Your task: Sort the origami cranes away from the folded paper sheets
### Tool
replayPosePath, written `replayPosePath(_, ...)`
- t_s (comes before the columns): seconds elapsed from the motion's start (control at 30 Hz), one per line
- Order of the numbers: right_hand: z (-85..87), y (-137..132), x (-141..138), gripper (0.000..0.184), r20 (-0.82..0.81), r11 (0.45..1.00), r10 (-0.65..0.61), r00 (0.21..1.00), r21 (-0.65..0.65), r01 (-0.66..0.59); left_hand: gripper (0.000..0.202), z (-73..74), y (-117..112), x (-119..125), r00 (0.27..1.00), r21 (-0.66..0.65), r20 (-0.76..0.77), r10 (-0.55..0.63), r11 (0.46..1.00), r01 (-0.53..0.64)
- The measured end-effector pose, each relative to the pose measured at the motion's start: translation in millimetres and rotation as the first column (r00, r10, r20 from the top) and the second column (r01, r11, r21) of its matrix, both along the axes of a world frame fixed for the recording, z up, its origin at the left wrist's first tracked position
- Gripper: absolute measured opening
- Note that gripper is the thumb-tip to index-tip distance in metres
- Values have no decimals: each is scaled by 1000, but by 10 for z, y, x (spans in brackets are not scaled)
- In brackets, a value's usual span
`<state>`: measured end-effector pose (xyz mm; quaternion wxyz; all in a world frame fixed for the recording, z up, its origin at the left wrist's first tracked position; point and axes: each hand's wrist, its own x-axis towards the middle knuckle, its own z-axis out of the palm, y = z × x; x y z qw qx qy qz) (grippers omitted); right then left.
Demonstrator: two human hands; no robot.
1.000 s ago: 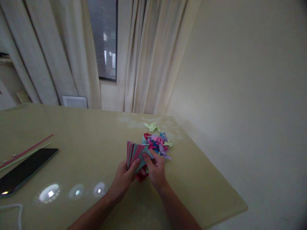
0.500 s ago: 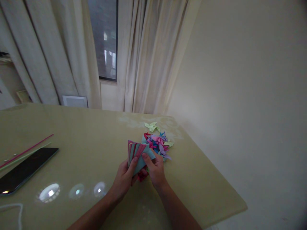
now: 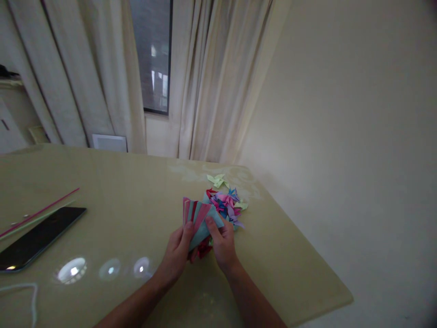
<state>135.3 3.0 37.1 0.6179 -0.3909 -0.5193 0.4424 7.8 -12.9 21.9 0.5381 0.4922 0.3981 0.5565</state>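
Note:
Between my two hands is a fanned stack of coloured paper sheets (image 3: 201,232), pink, red and pale blue. My left hand (image 3: 177,248) is closed on the left side of the stack, thumb in front. My right hand (image 3: 223,243) pinches the pale blue sheet at the right edge, its thumb on the paper's face. Just beyond lies a pile of folded paper pieces (image 3: 225,202) in pink, purple, blue and red. A pale green folded piece (image 3: 217,181) rests behind the pile. Some dark red folded paper (image 3: 205,248) shows below the stack, partly hidden by my hands.
On the left of the glossy table (image 3: 136,196) lies a black phone (image 3: 41,237). A pink stick (image 3: 44,210) and a light green stick (image 3: 37,221) lie beside it. A white cable (image 3: 34,291) is at the lower left. A wall (image 3: 341,136) runs along the right.
The paper fan is spread slightly differently, with a wider pink band showing. My hands keep their hold in nearly the same place. The view has shifted slightly.

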Motion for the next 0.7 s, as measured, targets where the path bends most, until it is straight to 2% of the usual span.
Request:
replayPosePath(0.23,-34,24,10,44,-1,1000,-12,1000,6,12,71,-6,57,13,998,-64,22,56,996,-54)
replayPosePath(0.4,-111,32,0,40,18,999,-38,999,-5,38,75,-56,0,28,991,-193,76,112,977,-95)
replayPosePath(0.47,-124,32,-2,40,26,998,-69,997,-6,69,75,-51,-23,26,992,-151,67,109,984,-98)
replayPosePath(0.6,-88,16,-15,42,13,996,-81,997,-38,82,75,-26,-12,27,999,-10,0,34,999,-34)
replayPosePath(0.7,-42,-9,-39,43,-1,995,-79,997,-53,79,72,-49,27,32,999,-22,8,35,999,-34)
